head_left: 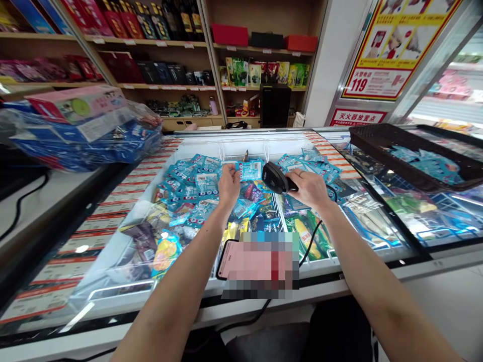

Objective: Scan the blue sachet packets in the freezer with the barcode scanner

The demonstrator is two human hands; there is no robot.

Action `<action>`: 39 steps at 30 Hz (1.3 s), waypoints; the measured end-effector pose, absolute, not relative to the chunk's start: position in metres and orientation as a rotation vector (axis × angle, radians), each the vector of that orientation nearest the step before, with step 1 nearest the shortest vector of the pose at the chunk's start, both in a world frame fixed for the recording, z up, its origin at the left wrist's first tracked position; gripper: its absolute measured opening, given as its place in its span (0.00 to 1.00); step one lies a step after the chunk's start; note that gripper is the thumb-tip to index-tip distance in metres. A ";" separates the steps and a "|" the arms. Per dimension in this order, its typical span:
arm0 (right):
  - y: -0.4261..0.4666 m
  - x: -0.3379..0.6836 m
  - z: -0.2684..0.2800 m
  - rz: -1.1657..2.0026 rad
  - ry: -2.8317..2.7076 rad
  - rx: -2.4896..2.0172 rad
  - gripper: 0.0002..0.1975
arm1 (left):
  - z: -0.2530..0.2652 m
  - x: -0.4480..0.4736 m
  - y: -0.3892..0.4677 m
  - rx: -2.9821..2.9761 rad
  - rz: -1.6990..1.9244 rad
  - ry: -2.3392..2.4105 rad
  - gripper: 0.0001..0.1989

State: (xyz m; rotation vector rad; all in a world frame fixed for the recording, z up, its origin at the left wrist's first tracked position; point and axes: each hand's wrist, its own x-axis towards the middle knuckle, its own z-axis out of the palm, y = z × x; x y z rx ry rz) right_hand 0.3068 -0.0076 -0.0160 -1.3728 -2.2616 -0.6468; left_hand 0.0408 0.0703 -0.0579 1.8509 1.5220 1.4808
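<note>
Pinched in my left hand (229, 185) is the edge of a small light-blue packet (252, 170), its barcode side turned up. My right hand (310, 189) is wrapped round a black barcode scanner (274, 178), whose head sits just right of the packet. A black cable (311, 245) runs from the scanner side down toward me. Many similar blue packets (207, 185) lie spread in piles left and right of my hands, on the glass top of a chest freezer. Nearer to me lies a phone (229, 259) with its screen lit, partly hidden by blurring.
Frozen goods in colourful wrappers (166, 254) show through the glass. A dark brown basket (400, 146) with more blue packets stands at right. On the left lies a plastic-wrapped bundle of boxes (86, 125). Stocked shelves (158, 42) line the back.
</note>
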 end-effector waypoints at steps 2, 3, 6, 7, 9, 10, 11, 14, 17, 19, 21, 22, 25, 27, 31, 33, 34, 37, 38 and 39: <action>-0.008 0.306 -0.015 -0.658 -2.266 -1.367 0.15 | -0.058 0.041 0.070 1.856 1.481 1.520 0.12; -0.008 0.306 -0.015 -0.661 -2.267 -1.362 0.14 | -0.058 0.041 0.070 1.859 1.481 1.520 0.12; -0.008 0.306 -0.015 -0.650 -2.273 -1.344 0.14 | -0.059 0.041 0.071 1.855 1.483 1.531 0.12; -0.008 0.307 -0.015 -0.643 -2.277 -1.338 0.14 | -0.060 0.041 0.072 1.852 1.484 1.532 0.12; -0.007 0.307 -0.015 -0.637 -2.280 -1.333 0.15 | -0.060 0.041 0.072 1.848 1.490 1.533 0.12; -0.007 0.308 -0.016 -0.638 -2.280 -1.335 0.15 | -0.061 0.041 0.073 1.847 1.495 1.531 0.12; -0.007 0.308 -0.016 -0.642 -2.275 -1.339 0.15 | -0.061 0.041 0.073 1.847 1.499 1.524 0.12; -0.008 0.309 -0.016 -0.648 -2.248 -1.358 0.15 | -0.060 0.041 0.072 1.838 1.526 1.496 0.14; -0.008 0.311 -0.017 -0.658 -2.211 -1.376 0.15 | -0.056 0.041 0.067 1.825 1.609 1.539 0.17; -0.008 0.314 -0.018 -0.671 -2.170 -1.396 0.14 | -0.051 0.041 0.062 1.832 1.705 1.607 0.20; -0.008 0.318 -0.018 -0.688 -2.110 -1.425 0.15 | -0.045 0.043 0.056 1.899 1.792 1.665 0.24; -0.008 0.320 -0.018 -0.698 -2.078 -1.440 0.15 | -0.043 0.045 0.052 1.961 1.808 1.679 0.26; -0.008 0.325 -0.019 -0.731 -1.999 -1.479 0.14 | -0.039 0.051 0.046 2.328 1.605 1.601 0.25; -0.007 0.327 -0.020 -0.748 -1.961 -1.497 0.14 | -0.041 0.056 0.045 2.584 1.293 1.409 0.18; -0.006 0.329 -0.021 -0.756 -1.947 -1.512 0.14 | -0.050 0.060 0.047 2.729 0.955 1.446 0.14; -0.006 0.330 -0.022 -0.742 -1.948 -1.532 0.15 | -0.052 0.058 0.048 2.694 1.025 1.628 0.17; -0.006 0.331 -0.022 -0.731 -1.941 -1.551 0.15 | -0.052 0.057 0.048 2.677 1.070 1.684 0.17; -0.006 0.332 -0.023 -0.700 -1.912 -1.619 0.15 | -0.049 0.055 0.046 2.733 1.049 1.627 0.18; -0.006 0.332 -0.023 -0.692 -1.906 -1.635 0.15 | -0.046 0.056 0.044 2.800 0.970 1.527 0.20; -0.006 0.332 -0.023 -0.684 -1.903 -1.645 0.15 | -0.044 0.057 0.043 2.878 0.872 1.392 0.22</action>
